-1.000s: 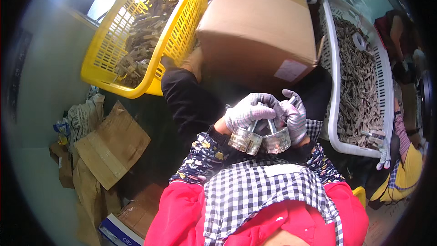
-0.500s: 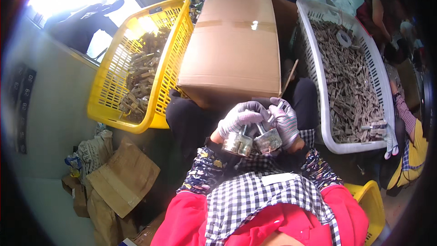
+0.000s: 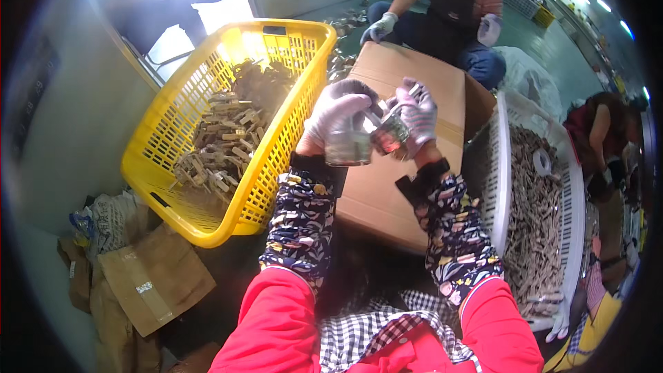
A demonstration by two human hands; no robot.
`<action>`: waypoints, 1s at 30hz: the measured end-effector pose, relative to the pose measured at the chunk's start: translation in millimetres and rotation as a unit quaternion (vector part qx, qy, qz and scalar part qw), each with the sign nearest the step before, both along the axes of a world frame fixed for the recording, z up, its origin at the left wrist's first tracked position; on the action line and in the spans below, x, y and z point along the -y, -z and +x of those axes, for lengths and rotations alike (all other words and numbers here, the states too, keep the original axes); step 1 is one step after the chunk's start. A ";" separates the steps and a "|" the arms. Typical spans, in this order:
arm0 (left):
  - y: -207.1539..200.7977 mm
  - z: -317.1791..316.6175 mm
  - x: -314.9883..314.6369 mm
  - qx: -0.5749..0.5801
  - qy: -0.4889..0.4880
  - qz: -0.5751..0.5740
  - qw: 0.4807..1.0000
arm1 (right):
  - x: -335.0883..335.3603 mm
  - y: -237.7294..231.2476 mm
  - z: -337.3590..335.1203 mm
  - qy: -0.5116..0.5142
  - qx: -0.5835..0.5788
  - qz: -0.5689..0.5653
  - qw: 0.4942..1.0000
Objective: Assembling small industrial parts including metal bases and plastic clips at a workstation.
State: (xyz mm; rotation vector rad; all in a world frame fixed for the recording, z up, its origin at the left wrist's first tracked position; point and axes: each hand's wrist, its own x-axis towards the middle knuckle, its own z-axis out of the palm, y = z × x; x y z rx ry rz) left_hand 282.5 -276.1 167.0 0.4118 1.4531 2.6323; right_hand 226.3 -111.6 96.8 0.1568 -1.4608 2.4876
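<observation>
My left hand (image 3: 335, 112), in a striped knit glove, is closed around the thin stem of a shiny metal piece with a blocky end. That blocky metal end (image 3: 349, 148) hangs below the fingers, blurred by motion. Close beside it, my right hand (image 3: 418, 116), gloved the same way, grips a second shiny metal piece (image 3: 391, 136), which tilts toward the left one. The exact kind of these pieces cannot be made out. Both hands are above the brown cardboard carton (image 3: 387, 197).
On the left stands a yellow basket (image 3: 238, 224) heaped with metal parts; on the right, a white basket (image 3: 503, 186) holds many more parts and a tape roll (image 3: 542, 162). A person (image 3: 452, 7) sits beyond the carton. Flattened cardboard (image 3: 157, 280) lies at lower left.
Both hands have moved forward from near my lap to above the carton, still holding the metal pieces. The view has tilted up, showing more of the person opposite.
</observation>
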 end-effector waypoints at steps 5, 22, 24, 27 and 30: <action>46.0 -27.2 -4.6 -0.355 -0.085 -0.655 0.661 | 3.9 3.6 -61.2 0.068 -0.041 0.315 0.946; 162.0 130.8 156.4 -0.021 -0.212 -0.213 0.954 | -28.9 11.5 -35.6 -0.009 0.026 0.329 0.944; 211.3 119.5 149.6 0.156 -0.208 -0.232 0.937 | -39.7 14.1 -42.5 0.005 0.023 0.363 0.931; 313.1 93.1 163.7 0.127 -0.312 -0.202 0.920 | -35.5 27.1 -43.2 -0.016 0.067 0.373 0.925; 335.5 41.9 161.7 0.121 -0.223 -0.531 0.808 | -40.2 24.5 -33.5 0.009 0.112 0.330 0.937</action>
